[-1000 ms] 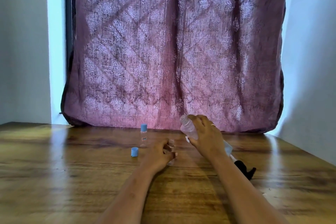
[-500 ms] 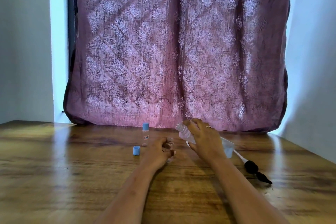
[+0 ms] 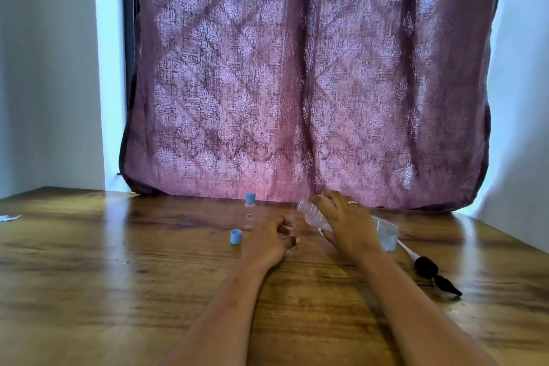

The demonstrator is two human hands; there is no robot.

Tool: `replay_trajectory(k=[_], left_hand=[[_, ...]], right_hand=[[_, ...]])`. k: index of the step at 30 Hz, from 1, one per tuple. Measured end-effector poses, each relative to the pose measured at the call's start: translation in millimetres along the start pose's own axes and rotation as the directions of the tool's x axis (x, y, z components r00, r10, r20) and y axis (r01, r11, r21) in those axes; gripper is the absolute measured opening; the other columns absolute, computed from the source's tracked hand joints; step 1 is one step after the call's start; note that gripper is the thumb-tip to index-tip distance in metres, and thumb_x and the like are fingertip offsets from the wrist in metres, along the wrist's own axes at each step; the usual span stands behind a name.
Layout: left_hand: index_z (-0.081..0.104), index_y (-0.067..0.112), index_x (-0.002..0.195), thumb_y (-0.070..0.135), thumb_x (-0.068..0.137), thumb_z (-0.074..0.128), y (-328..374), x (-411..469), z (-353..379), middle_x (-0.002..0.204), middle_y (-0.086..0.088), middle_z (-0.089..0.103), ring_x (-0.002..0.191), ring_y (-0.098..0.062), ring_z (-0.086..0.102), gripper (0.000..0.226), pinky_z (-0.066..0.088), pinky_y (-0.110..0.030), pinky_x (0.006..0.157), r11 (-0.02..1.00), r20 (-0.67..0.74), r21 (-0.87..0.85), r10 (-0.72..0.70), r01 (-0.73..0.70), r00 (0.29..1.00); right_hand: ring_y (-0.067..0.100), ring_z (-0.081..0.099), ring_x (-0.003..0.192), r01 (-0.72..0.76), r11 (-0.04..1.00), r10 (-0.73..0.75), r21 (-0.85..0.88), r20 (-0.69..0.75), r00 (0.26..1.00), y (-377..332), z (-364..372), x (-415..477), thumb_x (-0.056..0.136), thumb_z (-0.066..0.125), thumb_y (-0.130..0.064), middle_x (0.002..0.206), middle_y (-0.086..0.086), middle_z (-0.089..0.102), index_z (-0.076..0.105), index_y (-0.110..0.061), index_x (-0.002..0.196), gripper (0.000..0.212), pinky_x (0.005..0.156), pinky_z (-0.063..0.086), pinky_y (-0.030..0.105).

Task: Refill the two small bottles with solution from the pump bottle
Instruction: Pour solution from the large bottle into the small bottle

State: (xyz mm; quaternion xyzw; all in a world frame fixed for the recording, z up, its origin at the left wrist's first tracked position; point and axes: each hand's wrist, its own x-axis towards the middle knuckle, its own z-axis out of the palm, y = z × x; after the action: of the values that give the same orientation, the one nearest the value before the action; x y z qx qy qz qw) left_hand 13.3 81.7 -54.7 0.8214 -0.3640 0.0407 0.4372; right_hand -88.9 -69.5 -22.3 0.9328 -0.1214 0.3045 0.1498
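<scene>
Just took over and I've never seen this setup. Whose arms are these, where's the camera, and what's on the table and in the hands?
No machine here: these are a person's two bare arms, filmed by one wide camera on their head, looking forward and down. The left hand grips an open small bottle, upright on the wooden table. The right hand holds the pump bottle tilted, open neck toward it. The black pump, taken off, lies on the table to the right. Left of the hands stand a capped small bottle and a loose blue cap. A curtain hangs behind.
</scene>
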Motion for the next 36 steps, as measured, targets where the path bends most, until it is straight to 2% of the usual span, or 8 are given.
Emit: replay_trajectory(k=[10, 17, 24, 28, 33, 36], left_hand=[[0.056, 0.023, 0.125, 0.036, 0.084, 0.068, 1.2, 0.1, -0.6, 0.118, 0.005, 0.065, 0.108, -0.015, 0.06, 0.045, 0.048, -0.04, 0.098, 1.0, 0.02, -0.002, -0.008, 0.008, 1.0], [0.056, 0.024, 0.124, 0.037, 0.084, 0.068, 1.3, -0.7, -1.0, 0.116, 0.006, 0.065, 0.107, -0.014, 0.059, 0.044, 0.049, -0.04, 0.097, 1.0, 0.017, 0.012, 0.0, 0.0, 1.0], [0.059, 0.025, 0.118, 0.034, 0.083, 0.07, -0.6, -0.2, 0.4, 0.111, 0.007, 0.066, 0.092, -0.006, 0.055, 0.039, 0.049, -0.031, 0.09, 1.0, -0.005, 0.001, 0.025, -0.025, 1.0], [0.059, 0.024, 0.118, 0.035, 0.082, 0.07, 0.2, 0.3, 0.5, 0.112, 0.006, 0.067, 0.1, -0.011, 0.059, 0.039, 0.05, -0.036, 0.093, 1.0, -0.011, 0.011, 0.025, -0.025, 1.0], [0.058, 0.024, 0.12, 0.035, 0.082, 0.07, -0.4, 0.6, 0.7, 0.113, 0.005, 0.066, 0.103, -0.013, 0.059, 0.042, 0.05, -0.038, 0.095, 1.0, -0.017, 0.015, 0.022, -0.021, 1.0], [0.058, 0.023, 0.121, 0.035, 0.082, 0.07, -0.4, 0.8, 0.8, 0.113, 0.005, 0.066, 0.103, -0.013, 0.059, 0.043, 0.05, -0.039, 0.095, 1.0, -0.02, 0.012, 0.023, -0.023, 1.0]], right_hand=[[0.024, 0.057, 0.102, 0.047, 0.998, -0.047, -0.048, 0.011, 0.999, -4.6, -1.5, 0.1, 0.082, 0.065, -0.028, 0.13, 0.002, 0.048, 0.039, -0.031, 0.134, 0.057, 0.075, 0.048, 0.033], [0.025, 0.057, 0.103, 0.069, 0.997, -0.069, -0.035, 0.001, 0.998, -6.2, -3.6, 0.4, 0.081, 0.067, -0.025, 0.132, 0.002, 0.048, 0.04, -0.031, 0.134, 0.06, 0.077, 0.048, 0.034], [0.029, 0.063, 0.091, 0.083, 0.996, -0.084, -0.021, -0.035, 0.996, -7.9, -10.3, -1.9, 0.067, 0.08, -0.021, 0.12, 0.007, 0.059, 0.055, -0.025, 0.125, 0.063, 0.068, 0.052, 0.036], [0.027, 0.062, 0.096, 0.081, 0.996, -0.084, -0.049, -0.056, 0.995, -8.2, -10.3, -2.0, 0.071, 0.075, -0.013, 0.124, 0.005, 0.057, 0.052, -0.029, 0.127, 0.062, 0.073, 0.051, 0.036], [0.025, 0.065, 0.081, 0.078, 0.994, -0.085, -0.074, -0.094, 0.992, -9.9, -14.4, -2.3, 0.055, 0.085, -0.009, 0.11, 0.006, 0.065, 0.062, -0.027, 0.114, 0.066, 0.061, 0.052, 0.035], [0.025, 0.065, 0.079, 0.09, 0.994, -0.096, -0.064, -0.103, 0.99, -10.6, -13.4, -2.1, 0.052, 0.086, -0.01, 0.108, 0.006, 0.065, 0.063, -0.026, 0.113, 0.068, 0.06, 0.053, 0.033]])
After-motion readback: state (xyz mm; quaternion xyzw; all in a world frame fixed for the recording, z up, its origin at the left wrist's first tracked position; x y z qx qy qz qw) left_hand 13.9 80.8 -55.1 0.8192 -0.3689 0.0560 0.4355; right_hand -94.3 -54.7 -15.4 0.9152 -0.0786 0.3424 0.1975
